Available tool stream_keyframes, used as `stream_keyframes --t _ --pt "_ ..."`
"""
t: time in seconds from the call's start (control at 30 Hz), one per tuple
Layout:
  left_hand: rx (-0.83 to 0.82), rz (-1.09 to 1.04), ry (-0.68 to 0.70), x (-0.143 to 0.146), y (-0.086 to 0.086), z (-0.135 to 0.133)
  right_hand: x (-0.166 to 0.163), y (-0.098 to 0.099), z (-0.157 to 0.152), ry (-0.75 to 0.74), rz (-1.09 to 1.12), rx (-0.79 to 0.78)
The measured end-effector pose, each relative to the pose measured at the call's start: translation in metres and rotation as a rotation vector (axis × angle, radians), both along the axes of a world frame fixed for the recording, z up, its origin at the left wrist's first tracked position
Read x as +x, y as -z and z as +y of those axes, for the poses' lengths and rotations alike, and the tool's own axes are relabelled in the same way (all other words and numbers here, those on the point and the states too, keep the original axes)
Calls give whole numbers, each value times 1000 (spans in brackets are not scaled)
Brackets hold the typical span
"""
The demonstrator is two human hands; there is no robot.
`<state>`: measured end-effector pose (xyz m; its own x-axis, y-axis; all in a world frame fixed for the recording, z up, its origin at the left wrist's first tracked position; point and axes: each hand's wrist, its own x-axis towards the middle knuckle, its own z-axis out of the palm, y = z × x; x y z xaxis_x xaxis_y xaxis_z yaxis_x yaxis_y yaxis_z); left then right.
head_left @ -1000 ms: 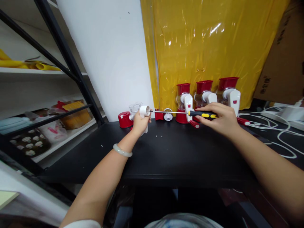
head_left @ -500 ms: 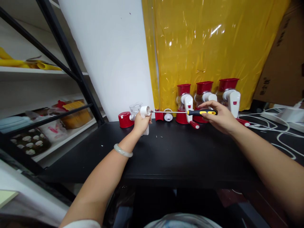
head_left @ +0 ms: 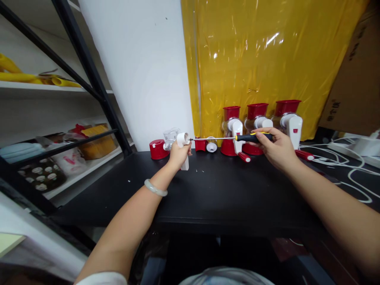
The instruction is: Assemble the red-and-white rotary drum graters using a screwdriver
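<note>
My left hand (head_left: pixel 178 154) is closed around a white crank handle part (head_left: pixel 182 140), held upright above the black table (head_left: pixel 208 194). In my right hand (head_left: pixel 274 148) is a screwdriver (head_left: pixel 231 138) with a black and yellow grip, lying level. Its long metal shaft points left and its tip sits in the round end of the white part. A jade bangle (head_left: pixel 155 188) circles my left wrist.
Three red and white rotary graters (head_left: pixel 258 122) stand in a row against yellow plastic sheeting. A red base (head_left: pixel 156 149), a clear hopper (head_left: pixel 171 136) and small screws (head_left: pixel 199 171) lie near my left hand. White cables (head_left: pixel 347 166) at right; metal shelving (head_left: pixel 59 150) at left.
My right hand has turned its grip on the screwdriver handle, fingers shifting over it. The left hand and white part stay in place. The view has shifted slightly.
</note>
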<state>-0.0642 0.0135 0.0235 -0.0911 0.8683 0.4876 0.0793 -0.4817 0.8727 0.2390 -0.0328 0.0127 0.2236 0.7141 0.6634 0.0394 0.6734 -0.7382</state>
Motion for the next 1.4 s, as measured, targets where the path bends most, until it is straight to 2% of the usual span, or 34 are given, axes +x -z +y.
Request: stream_keyframes --t 0.17,0.43,0.6,0.73,0.83,1.2,1.3,1.4 --pt "-21 8 -2 2 -1 -3 -4 -1 -5 -9 9 -9" --pt "-27 -14 5 2 0 -2 1 -1 -5 -156 -63 43" --pt "-47 -18 -18 1 0 0 1 1 -4 -90 -95 43" --pt "-28 -16 -13 1 0 0 -1 -1 -5 -38 -99 -18" --pt "-27 -2 -13 1 0 0 -1 -2 -5 -45 -98 -36" --pt "-42 21 -25 3 -1 -2 7 2 0 -72 -128 58" --pt "-41 16 -24 2 0 -1 8 2 -1 -120 -120 38" --pt "-50 10 -28 2 1 0 8 1 -1 -106 -93 11"
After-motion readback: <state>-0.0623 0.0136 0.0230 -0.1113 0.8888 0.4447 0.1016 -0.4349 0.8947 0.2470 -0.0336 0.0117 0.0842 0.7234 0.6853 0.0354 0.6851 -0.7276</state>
